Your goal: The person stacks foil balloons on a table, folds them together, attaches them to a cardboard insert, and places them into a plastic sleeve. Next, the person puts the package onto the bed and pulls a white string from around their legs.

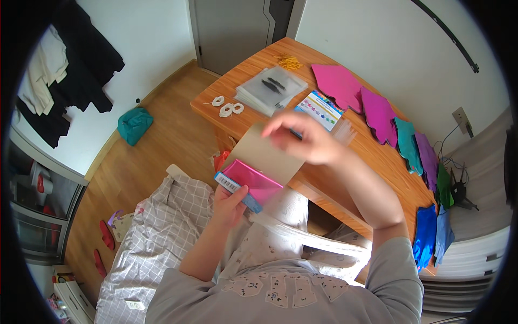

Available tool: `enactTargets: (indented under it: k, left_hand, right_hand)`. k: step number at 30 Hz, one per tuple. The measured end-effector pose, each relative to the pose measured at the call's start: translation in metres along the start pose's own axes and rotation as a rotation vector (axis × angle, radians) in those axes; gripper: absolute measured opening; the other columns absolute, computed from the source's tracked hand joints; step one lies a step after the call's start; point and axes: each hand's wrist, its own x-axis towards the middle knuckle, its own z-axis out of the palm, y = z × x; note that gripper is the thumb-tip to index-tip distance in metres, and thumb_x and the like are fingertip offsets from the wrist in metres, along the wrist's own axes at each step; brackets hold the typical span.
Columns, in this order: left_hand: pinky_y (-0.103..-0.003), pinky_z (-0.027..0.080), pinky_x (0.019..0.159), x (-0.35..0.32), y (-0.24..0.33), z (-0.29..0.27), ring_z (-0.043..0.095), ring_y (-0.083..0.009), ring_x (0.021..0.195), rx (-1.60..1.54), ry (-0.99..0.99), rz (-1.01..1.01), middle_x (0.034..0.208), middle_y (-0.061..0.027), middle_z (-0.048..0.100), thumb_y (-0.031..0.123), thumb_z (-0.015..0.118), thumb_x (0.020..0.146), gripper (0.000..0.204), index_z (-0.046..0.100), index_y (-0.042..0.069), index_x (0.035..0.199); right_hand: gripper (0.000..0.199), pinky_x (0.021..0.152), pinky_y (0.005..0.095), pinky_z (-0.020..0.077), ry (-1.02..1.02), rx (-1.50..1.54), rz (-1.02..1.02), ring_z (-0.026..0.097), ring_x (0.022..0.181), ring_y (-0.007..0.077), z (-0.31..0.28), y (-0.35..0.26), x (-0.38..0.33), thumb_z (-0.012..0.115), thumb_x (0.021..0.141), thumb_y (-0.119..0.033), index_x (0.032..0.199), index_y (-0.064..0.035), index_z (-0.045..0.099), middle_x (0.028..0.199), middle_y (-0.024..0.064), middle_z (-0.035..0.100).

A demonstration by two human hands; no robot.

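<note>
Over my lap, my left hand [231,204] grips a blue printed card edge [225,181] with a barcode, its thumb on top. Shiny pink foil [251,177], folded flat, lies against this card. Behind the foil stands a plain tan card [272,156]; I cannot tell if it is one piece with the blue edge. Just above the tan card's upper right part hovers my right hand [302,137], slightly blurred, fingers bent and apart from the thumb, nothing visible in them. Beyond it on the table lies a colourful printed card [321,110], partly covered by that hand.
The wooden table [367,178] holds clear plastic sleeves [259,92] with black pieces on top, white string coils [225,110] and yellow ties [288,61]. Foil shapes in pink [337,86], teal [407,143] and blue [424,232] line its wall side. A checkered bed cover [156,237] is at left.
</note>
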Motion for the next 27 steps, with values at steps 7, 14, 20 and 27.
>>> enactTargets:
  k: [7, 14, 20, 27]
  left_hand:
    - [-0.035, 0.049, 0.102, 0.015, 0.007, 0.011, 0.056, -0.0196, 0.125, 0.376, 0.077, 0.348, 0.134, -0.0092, 0.057, -0.014, 0.058, 0.091, 0.063, 0.043, 0.009, 0.148]
    - [-0.027, 0.049, 0.099, 0.003, 0.021, -0.019, 0.057, -0.014, 0.121, 0.778, 0.062, 0.194, 0.14, -0.0082, 0.057, -0.014, 0.061, 0.09, 0.052, 0.057, 0.004, 0.139]
    - [-0.027, 0.045, 0.103, 0.006, 0.026, -0.014, 0.055, -0.0117, 0.125, 0.674, 0.079, 0.161, 0.141, -0.0067, 0.058, -0.01, 0.065, 0.091, 0.05, 0.059, 0.005, 0.138]
    - [-0.027, 0.045, 0.104, -0.001, 0.043, 0.023, 0.055, -0.0127, 0.126, 0.607, -0.129, 0.065, 0.142, -0.009, 0.058, -0.012, 0.065, 0.087, 0.052, 0.057, -0.002, 0.138]
  right_hand:
    - [0.03, 0.098, 0.0315, 0.048, 0.469, -0.945, 0.199, 0.064, 0.114, 0.0263, -0.063, 0.115, 0.047, 0.061, 0.097, -0.022, 0.123, -0.0107, 0.07, 0.131, 0.0106, 0.066]
    - [0.025, 0.11, 0.049, 0.0386, 0.331, -0.963, 0.53, 0.058, 0.124, 0.0268, -0.066, 0.146, 0.056, 0.066, 0.09, -0.034, 0.109, -0.0225, 0.078, 0.129, 0.0085, 0.068]
    - [0.016, 0.109, 0.0502, 0.0405, 0.463, -1.038, 0.329, 0.065, 0.113, 0.0291, -0.057, 0.122, 0.045, 0.07, 0.087, -0.03, 0.093, -0.0195, 0.081, 0.117, 0.0076, 0.073]
    - [0.017, 0.105, 0.0504, 0.0476, 0.514, -1.344, 0.068, 0.061, 0.121, 0.0354, -0.052, -0.02, -0.071, 0.075, 0.083, -0.013, 0.1, -0.0092, 0.077, 0.113, 0.0094, 0.073]
